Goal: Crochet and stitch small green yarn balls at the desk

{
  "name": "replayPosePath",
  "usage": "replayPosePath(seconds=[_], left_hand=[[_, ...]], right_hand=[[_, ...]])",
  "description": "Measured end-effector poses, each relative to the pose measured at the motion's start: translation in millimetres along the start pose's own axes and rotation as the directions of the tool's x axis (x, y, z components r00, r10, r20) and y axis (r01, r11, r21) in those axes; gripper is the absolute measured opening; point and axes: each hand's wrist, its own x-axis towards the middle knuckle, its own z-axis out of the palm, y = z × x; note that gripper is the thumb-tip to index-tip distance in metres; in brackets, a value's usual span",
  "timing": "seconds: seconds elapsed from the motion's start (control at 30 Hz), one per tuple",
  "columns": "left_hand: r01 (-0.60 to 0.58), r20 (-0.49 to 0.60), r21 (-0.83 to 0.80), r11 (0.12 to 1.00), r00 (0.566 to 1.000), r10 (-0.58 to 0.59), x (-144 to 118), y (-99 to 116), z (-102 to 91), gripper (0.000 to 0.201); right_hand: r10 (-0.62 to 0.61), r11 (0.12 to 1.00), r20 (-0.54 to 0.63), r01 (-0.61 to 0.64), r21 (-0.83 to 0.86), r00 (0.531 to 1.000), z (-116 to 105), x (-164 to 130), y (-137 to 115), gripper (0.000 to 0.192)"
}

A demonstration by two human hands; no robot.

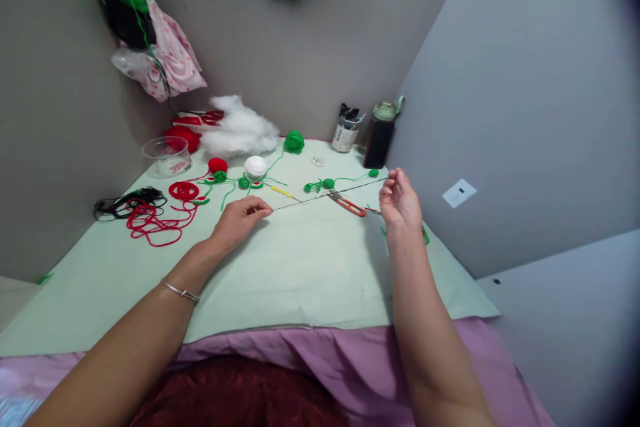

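Observation:
A thin dark thread (325,195) runs taut between my two hands above the pale green table (300,267). My left hand (241,219) pinches its left end low over the table. My right hand (399,200) pinches the other end, held slightly higher. Under the thread lie red-handled scissors (347,204) and a yellow crochet hook (281,191). Just beyond are small green crochet pieces (323,184), a white ball (255,166) and a red crochet piece (217,165).
Tangled red yarn (153,221) and black cord (125,202) lie at the left. At the back stand a clear plastic cup (167,155), white stuffing (240,128), a green yarn ball (294,141), a tool jar (345,130) and a dark bottle (380,135). Grey walls close in.

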Motion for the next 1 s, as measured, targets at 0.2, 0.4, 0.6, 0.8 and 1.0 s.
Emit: replayPosePath(seconds=[0.2,0.4,0.6,0.8,1.0], left_hand=[[0.074,0.116,-0.143,0.987,0.992,-0.058,-1.2,3.3,1.2,0.027],[0.128,0.311,-0.153,0.98,0.947,-0.075,-8.9,13.1,3.9,0.033],[0.09,0.337,-0.151,0.984,0.941,-0.034,-15.4,19.9,10.1,0.032],[0.084,0.224,-0.189,0.978,0.974,-0.04,-12.9,16.8,10.0,0.028],[-0.003,0.281,-0.085,0.996,0.959,0.026,-12.9,7.1,13.3,0.021]], right_hand=[[-0.078,0.996,0.036,0.079,-0.047,0.996,-9.1,9.0,-4.7,0.02],[-0.298,0.823,0.118,0.318,-0.471,0.947,-8.8,17.8,-3.2,0.027],[-0.002,-0.046,0.503,0.503,-0.863,0.864,10.1,33.6,34.0,0.032],[0.134,-0.266,0.482,0.5,-0.824,0.866,23.3,40.1,75.5,0.027],[0.142,-0.364,0.496,0.511,-0.779,0.857,22.6,28.9,74.2,0.03]])
